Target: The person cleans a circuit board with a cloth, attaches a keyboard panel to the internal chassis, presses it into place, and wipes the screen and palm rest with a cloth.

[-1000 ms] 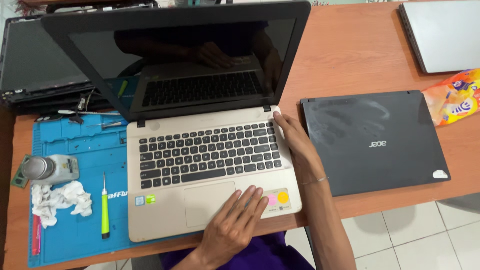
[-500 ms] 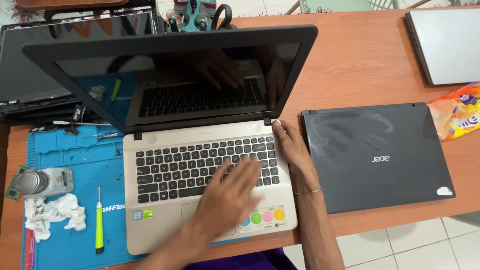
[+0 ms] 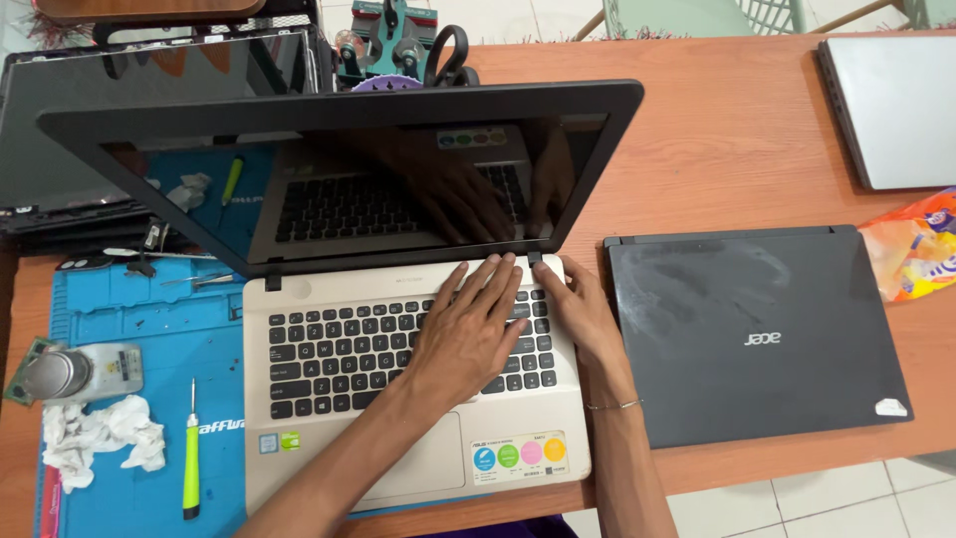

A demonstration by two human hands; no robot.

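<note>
An open gold laptop (image 3: 329, 299) with a dark screen (image 3: 339, 169) stands on the wooden table. My left hand (image 3: 468, 334) lies flat across the right half of its keyboard, with the fingertips reaching the strip below the screen. My right hand (image 3: 583, 314) rests on the laptop's rear right corner, its fingers beside the right hinge. Neither hand holds anything. A thin bracelet sits on my right wrist.
A closed black laptop (image 3: 757, 339) lies to the right, a silver one (image 3: 896, 100) at the far right and an orange snack bag (image 3: 916, 249) beside it. On the blue work mat (image 3: 129, 309) lie a green screwdriver (image 3: 190, 453), crumpled tissue (image 3: 95, 438) and a metal cylinder (image 3: 55, 374). Dismantled black laptop parts (image 3: 60, 149) are stacked at back left.
My left hand slid from the palm rest up over the keyboard towards the hinge. My right hand stayed at the rear right corner. The view has moved closer.
</note>
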